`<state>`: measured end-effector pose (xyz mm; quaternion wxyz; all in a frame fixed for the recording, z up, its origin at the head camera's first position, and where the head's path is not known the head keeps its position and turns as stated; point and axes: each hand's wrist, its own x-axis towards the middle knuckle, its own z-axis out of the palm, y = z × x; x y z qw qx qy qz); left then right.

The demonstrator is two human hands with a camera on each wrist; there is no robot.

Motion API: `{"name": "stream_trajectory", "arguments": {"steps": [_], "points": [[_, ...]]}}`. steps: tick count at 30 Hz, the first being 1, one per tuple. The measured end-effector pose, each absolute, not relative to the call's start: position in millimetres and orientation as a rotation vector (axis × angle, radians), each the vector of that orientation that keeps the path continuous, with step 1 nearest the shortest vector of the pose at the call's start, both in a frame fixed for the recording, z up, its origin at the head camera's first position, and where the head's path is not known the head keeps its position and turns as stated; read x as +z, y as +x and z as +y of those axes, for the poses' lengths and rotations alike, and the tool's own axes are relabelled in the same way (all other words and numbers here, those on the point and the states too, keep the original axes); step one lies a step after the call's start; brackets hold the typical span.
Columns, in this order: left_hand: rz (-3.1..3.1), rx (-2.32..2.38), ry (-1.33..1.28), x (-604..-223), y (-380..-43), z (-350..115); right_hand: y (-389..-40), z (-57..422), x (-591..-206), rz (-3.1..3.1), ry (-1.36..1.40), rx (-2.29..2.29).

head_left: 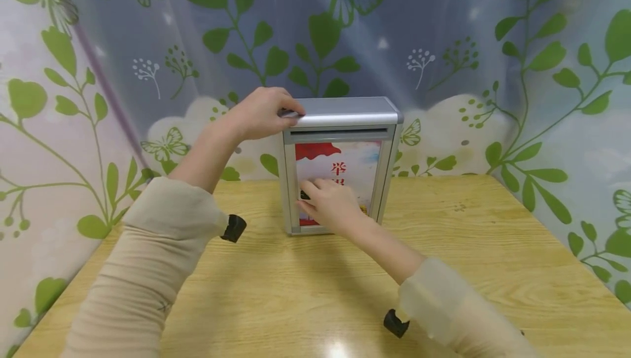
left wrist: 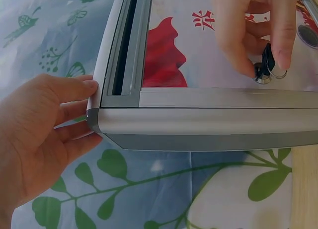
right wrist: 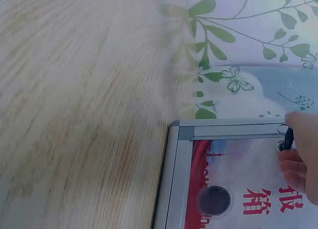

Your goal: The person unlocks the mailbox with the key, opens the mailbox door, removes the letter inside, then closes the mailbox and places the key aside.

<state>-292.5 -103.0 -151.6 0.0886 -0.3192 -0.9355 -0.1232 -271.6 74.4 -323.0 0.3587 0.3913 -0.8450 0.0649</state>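
A silver metal report box [head_left: 347, 107] stands upright on the wooden table, with a slot [head_left: 340, 133] near its top and a red-and-white printed front. My left hand [head_left: 266, 113] grips its upper left corner; in the left wrist view the thumb lies on the edge and the fingers spread behind it. Low on the left of the front panel, my right hand [head_left: 331, 205] pinches a black-headed key [left wrist: 267, 54]. The key sits at a round lock [left wrist: 262, 76], and a metal ring hangs from it. In the head view the right fingers mostly cover the lock.
The wooden table [head_left: 473, 248] runs up to a patterned curtain [head_left: 443, 68] close behind the box. More patterned cloth hangs at both sides. A dark round spot [right wrist: 214, 200] shows on the front panel. Small black pieces [head_left: 234, 228] are at both sleeves.
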Motion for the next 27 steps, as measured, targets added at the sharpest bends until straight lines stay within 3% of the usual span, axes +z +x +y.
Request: {"name": "stream_trajectory", "arguments": {"steps": [27], "points": [[-2.771, -0.338, -0.966, -154.0, -296.3, -105.3, -270.7, 52.2, -317.8, -2.316, 0.99, 0.12]]}}
